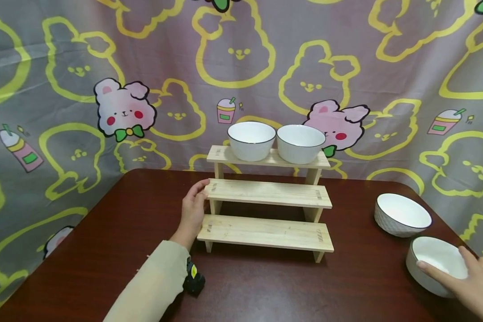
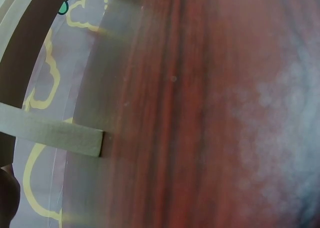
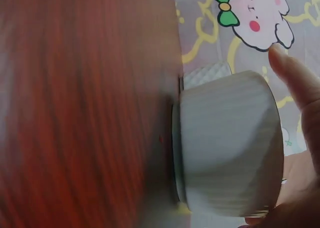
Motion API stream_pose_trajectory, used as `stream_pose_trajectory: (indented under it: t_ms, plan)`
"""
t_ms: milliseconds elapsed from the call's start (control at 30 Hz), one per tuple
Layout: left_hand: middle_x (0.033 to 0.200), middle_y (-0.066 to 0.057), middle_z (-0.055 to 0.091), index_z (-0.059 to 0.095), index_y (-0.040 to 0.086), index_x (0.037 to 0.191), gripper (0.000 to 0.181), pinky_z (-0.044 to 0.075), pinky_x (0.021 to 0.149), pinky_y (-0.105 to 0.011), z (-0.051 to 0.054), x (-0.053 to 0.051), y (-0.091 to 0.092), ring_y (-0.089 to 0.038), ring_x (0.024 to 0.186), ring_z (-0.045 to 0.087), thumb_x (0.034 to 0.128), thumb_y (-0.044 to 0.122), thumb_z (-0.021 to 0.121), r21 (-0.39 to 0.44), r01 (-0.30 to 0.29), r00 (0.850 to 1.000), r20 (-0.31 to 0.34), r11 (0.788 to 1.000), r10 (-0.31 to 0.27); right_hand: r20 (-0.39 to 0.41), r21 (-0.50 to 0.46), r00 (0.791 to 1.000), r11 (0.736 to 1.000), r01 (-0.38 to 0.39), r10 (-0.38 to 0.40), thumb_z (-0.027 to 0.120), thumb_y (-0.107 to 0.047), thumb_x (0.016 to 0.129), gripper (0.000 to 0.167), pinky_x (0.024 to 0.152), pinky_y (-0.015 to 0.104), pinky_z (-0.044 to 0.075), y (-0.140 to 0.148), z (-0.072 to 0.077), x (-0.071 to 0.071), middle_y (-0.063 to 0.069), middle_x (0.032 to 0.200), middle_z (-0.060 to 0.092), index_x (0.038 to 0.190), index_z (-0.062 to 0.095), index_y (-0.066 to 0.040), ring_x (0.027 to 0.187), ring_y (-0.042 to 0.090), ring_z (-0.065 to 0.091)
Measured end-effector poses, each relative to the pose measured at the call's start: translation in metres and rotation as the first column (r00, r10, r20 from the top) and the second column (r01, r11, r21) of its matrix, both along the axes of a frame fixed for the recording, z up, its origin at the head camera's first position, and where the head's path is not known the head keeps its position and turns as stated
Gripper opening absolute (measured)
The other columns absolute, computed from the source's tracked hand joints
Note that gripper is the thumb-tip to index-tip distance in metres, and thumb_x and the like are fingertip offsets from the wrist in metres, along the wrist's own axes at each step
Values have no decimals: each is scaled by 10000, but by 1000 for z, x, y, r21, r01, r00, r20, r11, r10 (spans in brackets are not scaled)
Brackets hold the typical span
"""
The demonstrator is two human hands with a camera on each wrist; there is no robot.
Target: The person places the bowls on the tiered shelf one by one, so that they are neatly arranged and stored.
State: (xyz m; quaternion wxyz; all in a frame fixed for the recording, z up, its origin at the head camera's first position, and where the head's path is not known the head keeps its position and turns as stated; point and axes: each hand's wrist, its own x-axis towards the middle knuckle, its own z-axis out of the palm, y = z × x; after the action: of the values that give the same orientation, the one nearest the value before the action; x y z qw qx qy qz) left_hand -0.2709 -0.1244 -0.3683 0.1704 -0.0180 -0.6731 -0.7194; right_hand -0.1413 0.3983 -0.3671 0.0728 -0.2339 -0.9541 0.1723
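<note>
While left hand (image 1: 192,213) grips shelf (image 1: 267,193), right hand (image 1: 474,281) spreads by a bowl (image 1: 438,257) whose inside only head view shows.

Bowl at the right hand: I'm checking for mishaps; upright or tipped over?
Upright: the bowl shows its inside in the head view, its base toward the table.

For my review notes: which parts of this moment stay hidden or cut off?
Right hand: cut off by the right edge in the head view.
Bowl at that hand: the hand covers its right side in the head view; its own wall hides its inside in the right wrist view.
Wooden stand: cut off by the left edge in the left wrist view.
</note>
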Motion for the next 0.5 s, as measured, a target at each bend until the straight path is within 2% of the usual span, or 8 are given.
stream_pose_trajectory:
  t_ms: [200, 400, 500]
  plan:
    - [1299, -75, 520, 545, 76, 1255, 352, 424, 841, -355, 2, -1, -2, -87, 951, 524, 944, 89, 382, -16, 11, 1000, -2, 1000, -11, -12, 17, 1000, 1000, -11, 11, 666, -597, 696, 1086, 752, 625, 339, 3, -9, -4, 425, 1071, 221, 1340, 165, 120, 989, 566, 297]
    - [1304, -70, 515, 546, 77, 1254, 353, 419, 839, -364, 5, 0, -3, -101, 956, 519, 940, 87, 384, -10, 5, 1000, 4, 1000, -5, -17, 17, 1000, 1000, -7, 7, 668, -593, 695, 1072, 747, 612, 337, -1, -5, -5, 418, 1084, 227, 1319, 171, 125, 972, 564, 314]
    - [1308, -64, 511, 545, 83, 1256, 352, 414, 858, -373, 5, 0, -3, -110, 972, 515, 942, 91, 385, -6, 9, 1000, 9, 1000, -9, 5, 14, 1000, 1000, 8, -9, 668, -599, 691, 1077, 750, 604, 353, -2, -3, -6, 417, 1101, 243, 1305, 184, 142, 971, 556, 342]
